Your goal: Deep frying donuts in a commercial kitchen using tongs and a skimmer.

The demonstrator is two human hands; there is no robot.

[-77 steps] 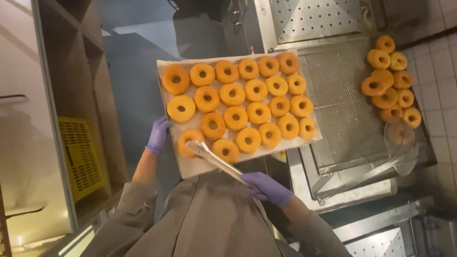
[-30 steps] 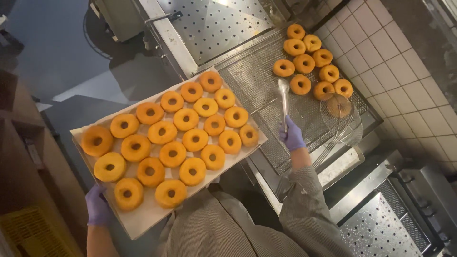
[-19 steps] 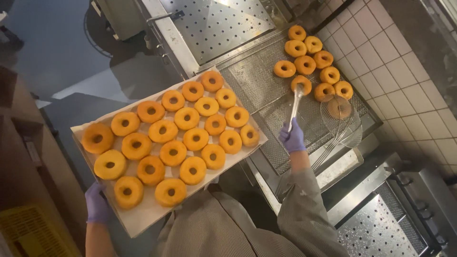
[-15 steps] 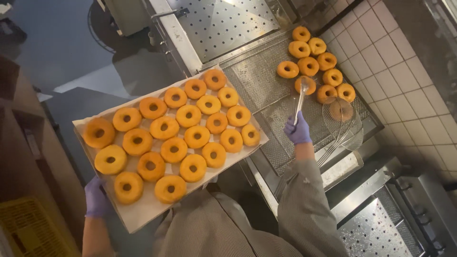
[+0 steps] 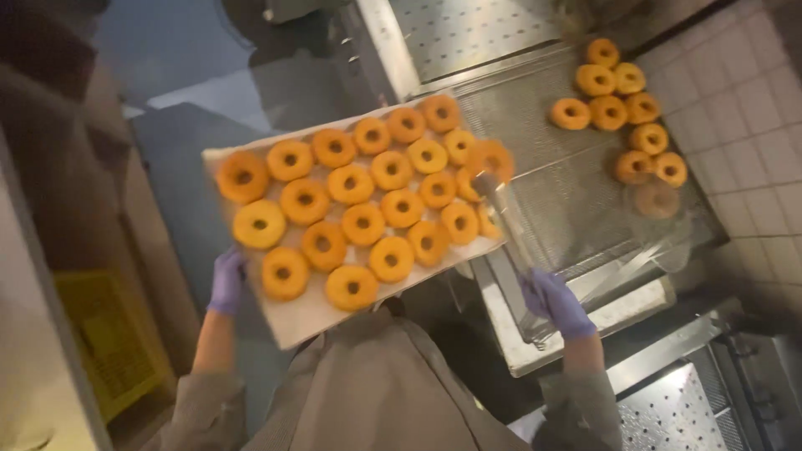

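Left hand (image 5: pixel 225 281) grips the doughnut tray (image 5: pixel 301 313), right hand (image 5: pixel 555 302) clamps tongs (image 5: pixel 501 219) beside the steel fryer (image 5: pixel 576 192) and tiled wall (image 5: pixel 752 100).

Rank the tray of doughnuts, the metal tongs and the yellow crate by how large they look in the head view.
1. Tray of doughnuts: clearly the largest, spanning the middle of the view.
2 and 3. Metal tongs and yellow crate: unsure. The tongs are long but thin and nearer the camera; the crate is broader, but lower and partly hidden.
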